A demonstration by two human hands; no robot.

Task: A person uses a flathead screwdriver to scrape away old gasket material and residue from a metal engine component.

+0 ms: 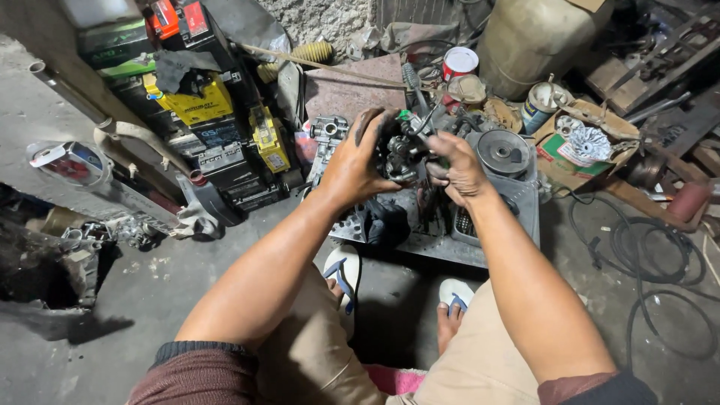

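The left hand and right hand both close around a small, grimy dark metal engine part, held above the grey metal tray. Its long axis cannot be told; a green-tipped stub points far and up.

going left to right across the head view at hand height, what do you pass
grey metal pipe → stack of black and yellow batteries → left hand → dark greasy engine part → right hand → round grey metal pulley → open cardboard box → coiled black cable
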